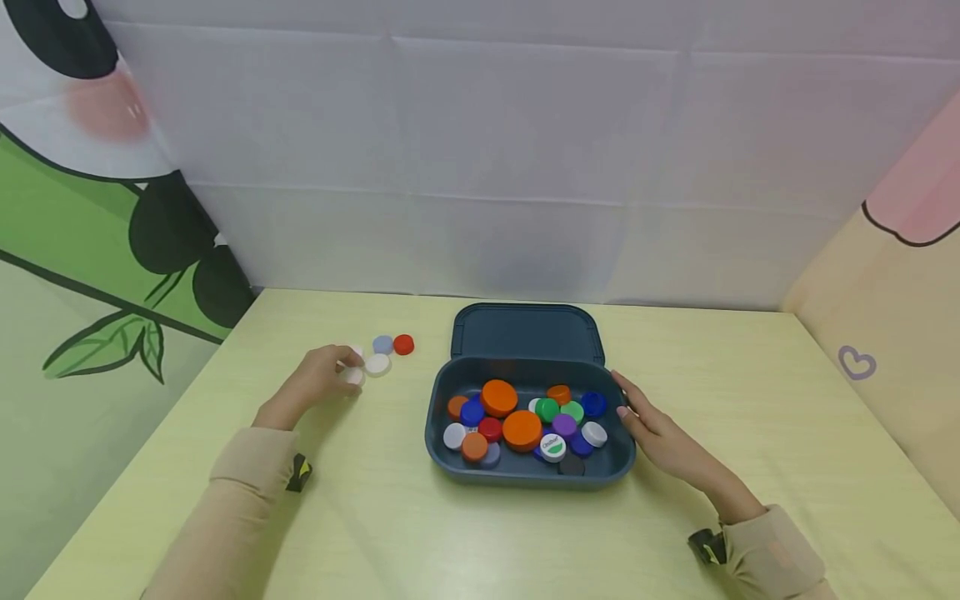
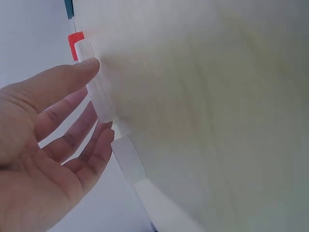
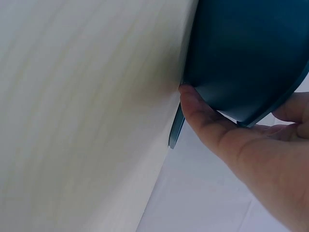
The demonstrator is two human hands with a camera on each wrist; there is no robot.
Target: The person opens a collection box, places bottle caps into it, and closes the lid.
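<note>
Right hand [image 1: 651,429] grips the box [image 1: 525,479] at three o'clock, presumably for steadiness; half-open left hand [image 1: 324,372] touches white cap [image 2: 101,94] at nine, pinch unclear.

Free lane: surface [image 1: 375,492], between left grip [image 1: 321,373] and box [image 1: 528,479]. Obstacles: lid [image 1: 527,331] behind box; right grip [image 1: 660,437] against box's right side.

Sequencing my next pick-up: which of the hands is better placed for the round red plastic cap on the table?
The left hand, I'd judge: it is at round white plastic caps near that red cap; the right hand touches the dark blue rectangular plastic box, farther off.
</note>
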